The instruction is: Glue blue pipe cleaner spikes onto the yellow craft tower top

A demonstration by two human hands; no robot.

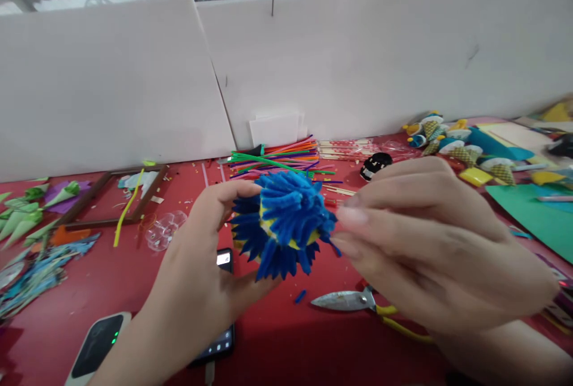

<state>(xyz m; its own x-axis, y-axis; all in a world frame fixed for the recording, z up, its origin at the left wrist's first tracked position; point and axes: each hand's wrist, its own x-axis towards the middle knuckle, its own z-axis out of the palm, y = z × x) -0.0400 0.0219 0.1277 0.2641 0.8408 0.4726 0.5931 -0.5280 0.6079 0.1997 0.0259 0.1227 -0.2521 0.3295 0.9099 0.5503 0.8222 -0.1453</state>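
A blue and yellow pipe-cleaner craft (290,210) with spiky, layered tufts is held up in the middle of the view. My left hand (192,266) curls around it from the left, thumb below and index finger above. From the right, my right hand (430,243) pinches at the craft's edge, thumb and fingers together on a blue pipe-cleaner tip that they partly cover. Below the craft, a short blue pipe-cleaner snippet (300,296) lies on the red table. Scissors (344,300) with yellow handles lie under my right hand, blades pointing left.
A phone (226,338) lies behind my left hand, with a white device (98,344) beside it. Pipe cleaners (286,156) are heaped by the white partition (358,64). Brown frame (94,195) and green cones stand left; small stuffed-looking figures (452,141) and green sheets (532,213) lie right.
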